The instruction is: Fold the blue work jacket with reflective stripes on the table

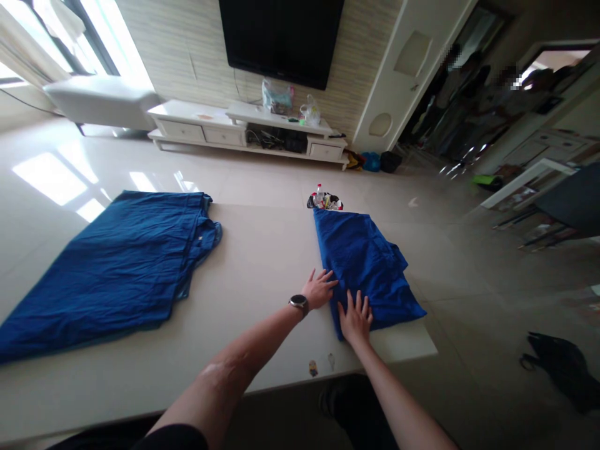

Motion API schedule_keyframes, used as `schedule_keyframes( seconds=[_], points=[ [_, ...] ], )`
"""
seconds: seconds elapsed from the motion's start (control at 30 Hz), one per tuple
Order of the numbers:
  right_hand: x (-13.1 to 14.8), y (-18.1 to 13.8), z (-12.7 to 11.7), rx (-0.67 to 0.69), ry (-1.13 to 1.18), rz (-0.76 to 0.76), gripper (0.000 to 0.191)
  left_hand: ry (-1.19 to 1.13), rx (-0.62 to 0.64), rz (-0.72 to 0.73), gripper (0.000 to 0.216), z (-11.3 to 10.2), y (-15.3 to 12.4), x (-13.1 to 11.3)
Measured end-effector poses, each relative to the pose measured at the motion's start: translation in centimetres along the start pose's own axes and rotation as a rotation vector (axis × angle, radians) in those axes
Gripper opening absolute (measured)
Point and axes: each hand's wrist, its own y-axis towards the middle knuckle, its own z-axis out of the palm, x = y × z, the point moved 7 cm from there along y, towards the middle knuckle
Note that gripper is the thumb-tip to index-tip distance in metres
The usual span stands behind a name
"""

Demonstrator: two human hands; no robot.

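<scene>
A folded blue cloth (356,250) lies on the right end of the white table (267,269), one corner reaching past the table's right edge. My left hand (319,290), with a dark watch on its wrist, rests at the cloth's left edge, fingers spread. Flat on the near part of the same cloth is my right hand (356,317), its fingers also apart. Neither hand grips anything. Another blue cloth (122,256), larger and loosely folded, covers the table's left part, away from both hands.
Beyond the table's far edge stands a bin (325,200) with bottles and litter. A white TV cabinet (225,134) runs along the wall under a black television (281,37). People (487,94) are at the back right. A dark bag (562,369) lies on the floor.
</scene>
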Motion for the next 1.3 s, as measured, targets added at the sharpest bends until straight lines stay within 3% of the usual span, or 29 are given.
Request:
schedule_keyframes(
  seconds=[0.13,0.27,0.37,0.5,0.6,0.67,0.8,0.9,0.97,1.03,1.1,1.2,1.27,1.3],
  points=[
    [2.7,1.8,0.0,0.005,0.062,0.069,0.066,-0.01,-0.043,-0.043,0.056,-2.8,-1.7,1.0],
    [3.7,4.9,-0.2,0.011,0.057,0.096,0.068,0.019,-0.08,-0.174,0.067,-7.2,-7.3,5.5],
    [3.7,6.6,0.1,0.006,0.036,0.09,0.07,0.09,-0.133,-0.366,0.074,-11.8,-15.1,11.7],
    [3.1,7.8,0.5,0.046,0.053,0.078,0.07,0.247,-0.206,-0.628,0.082,-17.7,-27.9,19.6],
    [2.5,7.6,-0.2,0.053,0.098,0.042,0.066,0.316,-0.208,-0.804,0.09,-19.5,-36.2,23.4],
    [2.0,7.0,-1.5,-0.039,0.126,-0.029,0.063,0.322,-0.225,-0.797,0.076,-19.7,-39.5,24.3],
    [0.8,4.4,-4.2,-0.195,0.181,-0.227,0.063,0.311,-0.301,-0.712,0.032,-20.4,-41.7,24.3],
    [-0.2,2.0,-5.7,-0.225,0.21,-0.343,0.062,0.292,-0.339,-0.756,0.033,-22.0,-41.7,24.2],
    [-0.7,0.5,-6.7,-0.225,0.217,-0.379,0.061,0.226,-0.452,-0.84,0.034,-24.5,-42.1,24.2],
    [-1.0,-0.9,-7.7,-0.217,0.222,-0.386,0.059,0.152,-0.721,-0.936,0.033,-28.7,-43.3,23.9],
    [-0.7,-2.0,-8.8,-0.204,0.231,-0.382,0.055,0.122,-1.11,-0.926,0.031,-34.3,-45.0,22.3],
    [1.4,-3.5,-11.0,-0.172,0.297,-0.382,0.049,0.149,-1.691,-0.632,0.032,-42.8,-46.9,16.7],
    [4.5,-4.9,-12.8,-0.107,0.414,-0.381,0.047,0.192,-1.779,-0.496,0.037,-47.2,-46.3,11.7],
    [6.7,-6.0,-13.8,-0.041,0.503,-0.385,0.047,0.2,-1.802,-0.344,0.036,-48.7,-45.6,8.4]
  ],
)
